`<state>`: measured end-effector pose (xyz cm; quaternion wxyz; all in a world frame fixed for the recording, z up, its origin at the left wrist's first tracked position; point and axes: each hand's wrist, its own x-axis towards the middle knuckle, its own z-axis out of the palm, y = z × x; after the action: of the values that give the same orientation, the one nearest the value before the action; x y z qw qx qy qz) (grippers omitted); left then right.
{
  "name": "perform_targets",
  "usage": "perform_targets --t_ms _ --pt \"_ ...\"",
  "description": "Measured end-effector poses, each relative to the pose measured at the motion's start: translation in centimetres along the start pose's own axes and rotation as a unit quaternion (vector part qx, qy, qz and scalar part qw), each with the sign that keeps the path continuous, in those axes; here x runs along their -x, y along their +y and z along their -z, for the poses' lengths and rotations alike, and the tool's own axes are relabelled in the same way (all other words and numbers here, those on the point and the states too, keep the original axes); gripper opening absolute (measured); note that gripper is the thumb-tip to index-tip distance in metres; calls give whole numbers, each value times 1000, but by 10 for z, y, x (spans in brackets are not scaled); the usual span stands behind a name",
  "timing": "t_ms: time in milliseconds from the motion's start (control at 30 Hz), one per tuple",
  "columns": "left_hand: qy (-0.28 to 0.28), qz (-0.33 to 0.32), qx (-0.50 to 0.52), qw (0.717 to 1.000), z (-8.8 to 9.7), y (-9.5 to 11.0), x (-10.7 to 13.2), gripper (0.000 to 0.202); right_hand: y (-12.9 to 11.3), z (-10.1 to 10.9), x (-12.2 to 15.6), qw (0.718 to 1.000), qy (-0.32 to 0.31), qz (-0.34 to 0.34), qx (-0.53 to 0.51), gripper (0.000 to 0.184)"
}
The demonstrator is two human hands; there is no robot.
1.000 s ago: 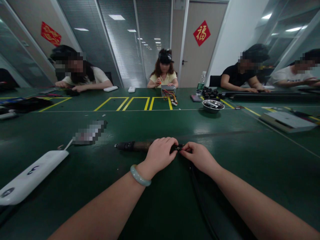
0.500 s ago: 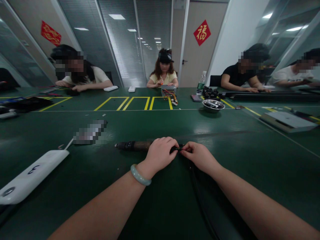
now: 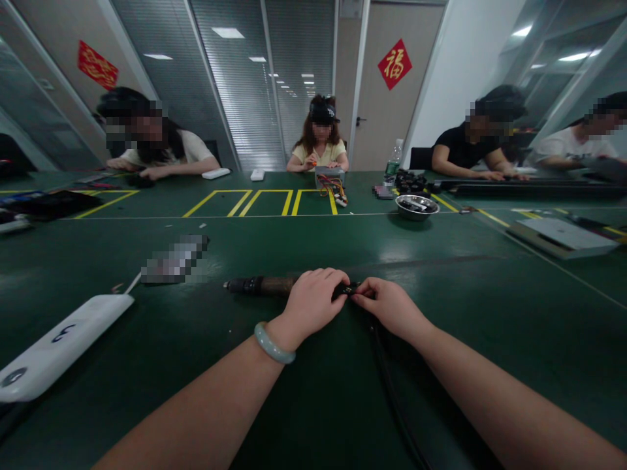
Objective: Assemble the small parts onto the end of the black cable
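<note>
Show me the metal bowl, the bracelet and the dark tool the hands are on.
metal bowl (image 3: 416,216): head view, front wall.
bracelet (image 3: 273,346): head view, near side of the band.
dark tool (image 3: 267,285): head view, bare brownish barrel.

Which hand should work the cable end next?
Right, probably: the right hand pinches the cable end where it meets the tool, while the left hand wraps over the tool's body, holding it on the table.
</note>
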<state>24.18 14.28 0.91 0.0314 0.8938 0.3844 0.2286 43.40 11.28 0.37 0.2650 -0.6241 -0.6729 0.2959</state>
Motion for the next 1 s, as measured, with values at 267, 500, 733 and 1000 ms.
perform_targets --t_ms 267,500,733,1000 --pt "-7 -1 2 1000 0 0 0 13 1 0 0 1000 2 2 2 10" --pt "6 5 7 1000 0 0 1 16 -1 1 1 1000 3 -5 2 10" --pt "1 6 -5 1000 -1 0 0 18 3 -1 0 1000 9 7 6 12" --pt "0 -3 8 1000 0 0 0 13 4 -1 -1 1000 8 10 2 11"
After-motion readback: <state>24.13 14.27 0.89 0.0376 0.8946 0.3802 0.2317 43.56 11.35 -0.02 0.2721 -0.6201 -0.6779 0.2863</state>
